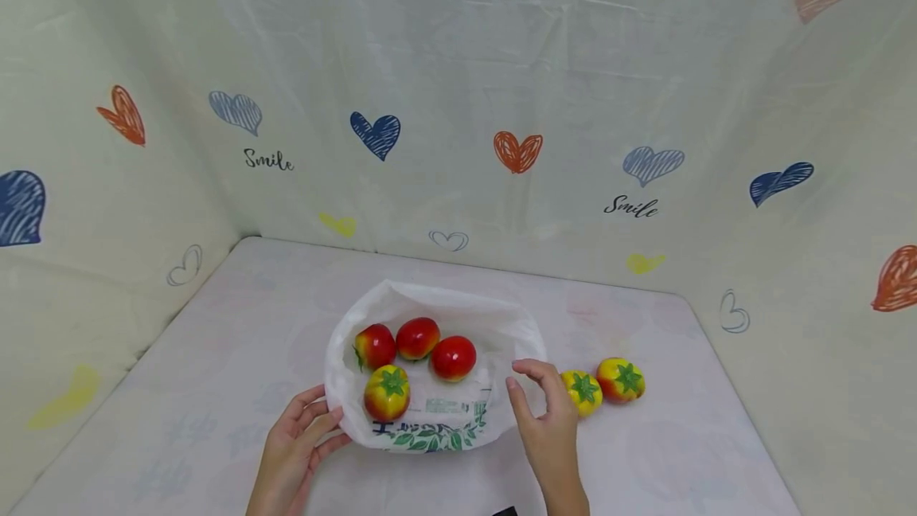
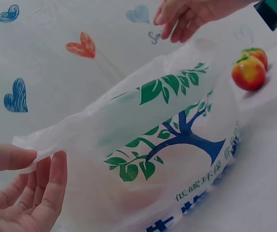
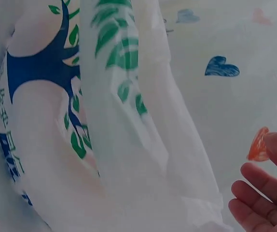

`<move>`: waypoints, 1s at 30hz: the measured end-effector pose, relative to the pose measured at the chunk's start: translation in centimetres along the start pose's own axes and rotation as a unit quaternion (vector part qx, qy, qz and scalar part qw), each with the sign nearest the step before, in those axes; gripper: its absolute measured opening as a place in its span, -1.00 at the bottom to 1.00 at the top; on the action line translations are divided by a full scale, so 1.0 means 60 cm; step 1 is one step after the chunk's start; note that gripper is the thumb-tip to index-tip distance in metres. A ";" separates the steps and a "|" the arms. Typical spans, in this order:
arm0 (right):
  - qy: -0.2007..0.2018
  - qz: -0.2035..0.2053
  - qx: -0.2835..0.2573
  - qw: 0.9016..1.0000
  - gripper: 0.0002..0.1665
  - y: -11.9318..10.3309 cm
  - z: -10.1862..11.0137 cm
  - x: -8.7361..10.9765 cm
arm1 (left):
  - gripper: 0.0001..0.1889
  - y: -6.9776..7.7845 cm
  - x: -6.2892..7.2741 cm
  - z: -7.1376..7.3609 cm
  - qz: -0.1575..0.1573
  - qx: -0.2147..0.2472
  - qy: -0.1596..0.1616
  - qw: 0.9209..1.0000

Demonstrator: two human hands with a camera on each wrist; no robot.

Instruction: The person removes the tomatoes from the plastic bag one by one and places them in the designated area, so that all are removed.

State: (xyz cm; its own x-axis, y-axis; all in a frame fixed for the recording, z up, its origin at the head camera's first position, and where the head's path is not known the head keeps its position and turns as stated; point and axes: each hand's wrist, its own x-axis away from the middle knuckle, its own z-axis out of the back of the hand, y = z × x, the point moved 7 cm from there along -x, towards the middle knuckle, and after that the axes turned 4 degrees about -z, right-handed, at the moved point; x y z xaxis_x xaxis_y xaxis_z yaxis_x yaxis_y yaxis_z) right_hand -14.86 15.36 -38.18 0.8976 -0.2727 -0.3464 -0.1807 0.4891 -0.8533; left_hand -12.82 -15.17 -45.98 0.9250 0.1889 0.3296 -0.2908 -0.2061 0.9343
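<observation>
A white plastic bag (image 1: 423,440) printed with green leaves and a blue tree stands with its mouth wide, its rim folded outward. Inside lie several glossy red-and-yellow tomatoes (image 1: 454,358), one showing a green star-shaped top. At the bag's left rim my left hand (image 1: 297,436) pinches the plastic between thumb and fingers, seen closely in the left wrist view. My right hand (image 1: 548,420) is beside the right rim, thumb and forefinger apart, holding nothing. Just right of that hand, two more tomatoes (image 1: 621,380) sit together on the table, the nearer one partly hidden by it.
The table (image 1: 666,460) has a pale patterned cover. Behind and at both sides hangs a whitish curtain (image 1: 458,86) with printed hearts and "Smile" lettering. A small black object (image 1: 505,511) shows at the bottom edge near my right forearm.
</observation>
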 end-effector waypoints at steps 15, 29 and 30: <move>-0.172 0.005 -0.002 0.985 -0.73 -0.025 -0.103 0.035 | -0.37 0.000 0.001 -0.002 -0.001 0.002 -0.001 1.000; -0.296 0.003 0.052 0.954 -0.61 -0.035 -0.164 0.052 | -0.35 0.000 0.000 -0.004 0.005 -0.001 -0.005 1.000; -0.305 0.001 0.054 0.951 -0.59 -0.034 -0.169 0.052 | -0.35 0.000 0.000 -0.005 0.005 -0.001 -0.005 1.000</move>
State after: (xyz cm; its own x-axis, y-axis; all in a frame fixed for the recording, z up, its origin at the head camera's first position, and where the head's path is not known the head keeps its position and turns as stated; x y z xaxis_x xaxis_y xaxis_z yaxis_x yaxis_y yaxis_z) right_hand -15.76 5.10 -41.45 0.9696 0.2430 -0.0287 -0.1691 0.5805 -0.7965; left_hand -12.88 -14.90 -45.94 0.9244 0.1763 0.3382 -0.3014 -0.2056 0.9310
